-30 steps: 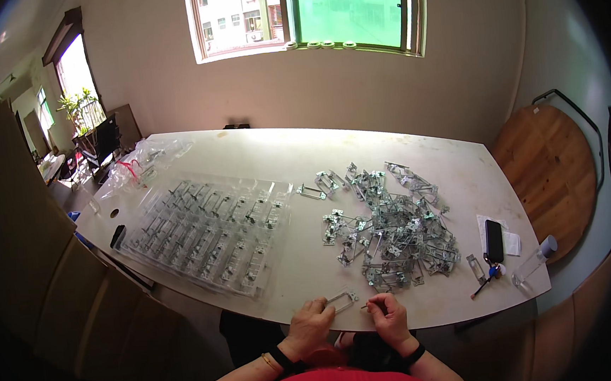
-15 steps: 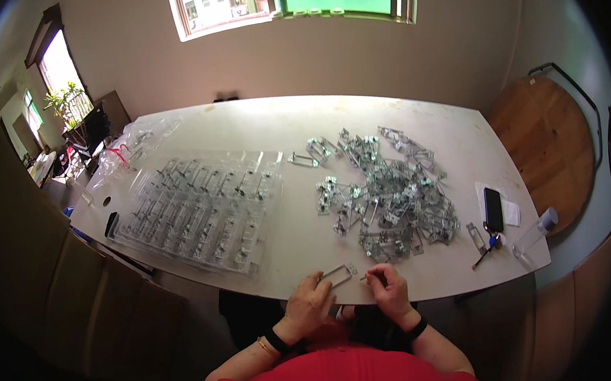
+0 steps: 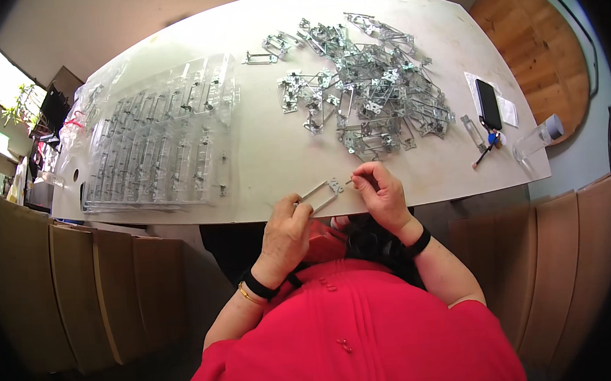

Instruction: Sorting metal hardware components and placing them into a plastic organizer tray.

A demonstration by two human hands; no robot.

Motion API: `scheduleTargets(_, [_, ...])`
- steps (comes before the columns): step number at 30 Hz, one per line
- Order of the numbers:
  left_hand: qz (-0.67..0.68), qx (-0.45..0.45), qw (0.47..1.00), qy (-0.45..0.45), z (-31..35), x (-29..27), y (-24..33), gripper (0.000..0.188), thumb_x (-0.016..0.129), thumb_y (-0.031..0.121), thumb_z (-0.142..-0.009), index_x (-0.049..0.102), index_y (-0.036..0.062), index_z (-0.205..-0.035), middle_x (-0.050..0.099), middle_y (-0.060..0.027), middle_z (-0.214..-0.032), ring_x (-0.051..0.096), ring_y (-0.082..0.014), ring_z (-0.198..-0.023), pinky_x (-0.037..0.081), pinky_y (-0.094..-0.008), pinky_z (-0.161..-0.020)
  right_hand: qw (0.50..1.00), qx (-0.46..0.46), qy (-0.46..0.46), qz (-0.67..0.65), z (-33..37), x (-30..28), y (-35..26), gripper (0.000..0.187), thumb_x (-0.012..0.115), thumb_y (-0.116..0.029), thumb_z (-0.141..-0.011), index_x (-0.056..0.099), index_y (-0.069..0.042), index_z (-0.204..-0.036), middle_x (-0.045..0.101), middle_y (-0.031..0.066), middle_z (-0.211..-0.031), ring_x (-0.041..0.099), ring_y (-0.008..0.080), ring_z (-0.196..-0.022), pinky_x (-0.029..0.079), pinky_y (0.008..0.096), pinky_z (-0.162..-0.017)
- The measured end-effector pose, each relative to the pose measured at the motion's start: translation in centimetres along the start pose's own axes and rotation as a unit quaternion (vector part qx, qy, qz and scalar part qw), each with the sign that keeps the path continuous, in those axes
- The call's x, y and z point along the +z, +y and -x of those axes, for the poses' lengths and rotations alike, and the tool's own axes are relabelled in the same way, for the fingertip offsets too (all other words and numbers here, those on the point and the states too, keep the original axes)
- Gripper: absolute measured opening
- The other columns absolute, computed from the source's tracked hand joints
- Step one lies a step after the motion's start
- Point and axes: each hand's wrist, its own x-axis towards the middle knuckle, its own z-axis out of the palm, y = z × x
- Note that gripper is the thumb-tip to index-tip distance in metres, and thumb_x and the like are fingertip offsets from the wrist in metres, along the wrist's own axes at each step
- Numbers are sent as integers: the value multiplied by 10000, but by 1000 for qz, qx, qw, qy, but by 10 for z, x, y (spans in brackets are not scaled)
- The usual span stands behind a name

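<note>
At the table's (image 3: pixel 261 165) 6 o'clock edge, left hand (image 3: pixel 285 236) pinches the thin metal bracket (image 3: pixel 322 193); right hand (image 3: pixel 384 198) pinches something tiny (unclear what) at its end. Probably light, stiff, sharp-edged: best held by the side rails.

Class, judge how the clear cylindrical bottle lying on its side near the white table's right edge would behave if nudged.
The clear cylindrical bottle lies on its side, so it would probably roll. It rests close to the white table edge, so it might drop off. It looks see-through and possibly empty, hence likely light.

Pale worktable (image 3: pixel 168 44), round wooden table (image 3: pixel 543 46) beside it, bright window (image 3: pixel 0 81), brown cabinets (image 3: pixel 79 298).
</note>
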Motion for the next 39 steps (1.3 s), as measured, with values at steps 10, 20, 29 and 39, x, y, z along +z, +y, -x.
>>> scheduleTargets(10, [0, 21, 1000, 17, -7, -9, 8, 157, 705, 8, -894, 627, 16, -1029, 669, -231, -1171, 664, -416, -1030, 565, -453, -868, 1000, 10, 2, -19, 2, 1, 0, 114, 715, -49, -1012, 658, -44, -1110, 714, 70, -905, 706, 156, -803, 562, 295, -731])
scheduleTargets(20, [164, -115, 979, 24, -25, -12, -5, 101, 691, 29, -982, 638, 10, -1066, 660, -178, -1065, 659, -312, -739, 530, -387, -659, 1000, 17, -2, -27, 0, 0, 0, 114, 712, -44, -1013, 657, -43, -1113, 714, 66, -908, 706, 146, -812, 562, 290, -738])
scheduleTargets(29, [147, -152, 971, 109, -36, 13, -17, 147, 691, 103, -1023, 677, 4, -1130, 668, -167, -971, 652, -268, -715, 532, -370, -657, 999, 21, 1, -25, 1, 1, -1, 118, 720, -48, -1014, 658, -44, -1114, 715, 63, -908, 697, 139, -810, 557, 287, -734])
scheduleTargets(39, [96, -87, 982, 137, -34, 17, -18, 387, 792, 185, -927, 667, 9, -1248, 704, -175, -1079, 705, -336, -876, 568, -405, -761, 999, 31, 27, -30, 0, 4, 1, 117, 718, -59, -1021, 661, -43, -1121, 714, 40, -905, 692, 111, -816, 555, 269, -742])
